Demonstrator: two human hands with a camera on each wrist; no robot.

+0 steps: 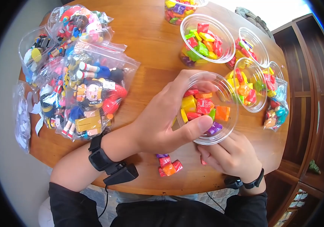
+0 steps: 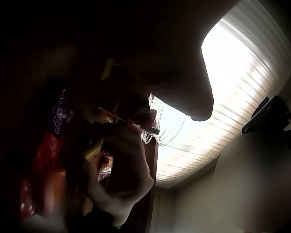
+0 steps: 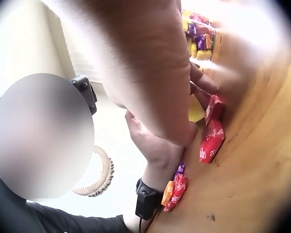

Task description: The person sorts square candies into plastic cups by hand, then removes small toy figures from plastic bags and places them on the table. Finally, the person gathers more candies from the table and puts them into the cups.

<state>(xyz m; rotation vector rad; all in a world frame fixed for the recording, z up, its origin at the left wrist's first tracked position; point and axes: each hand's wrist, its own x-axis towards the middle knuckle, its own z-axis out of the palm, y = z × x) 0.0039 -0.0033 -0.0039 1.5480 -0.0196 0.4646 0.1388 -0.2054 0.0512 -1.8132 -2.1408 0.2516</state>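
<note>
A clear plastic cup (image 1: 234, 109) of colourful wrapped candies is gripped in my left hand (image 1: 164, 117), thumb over the near rim and fingers round the far side. Just below the cup, at the table, is my right hand (image 1: 233, 158), its fingertips partly hidden by the cup. In the right wrist view a yellow candy (image 3: 196, 110) shows between its thumb and fingers. Two red candies (image 3: 212, 141) lie on the table beside those fingers. Left of them sits a small group of purple, red and orange candies (image 1: 168, 166). The left wrist view is very dark.
Several more candy cups (image 1: 207, 43) stand along the far and right side of the wooden table (image 1: 150, 49). Clear bags of small figures (image 1: 90, 90) are piled at the left. A bagged figure (image 1: 276, 113) lies near the right edge, beside a wooden cabinet (image 1: 302, 94).
</note>
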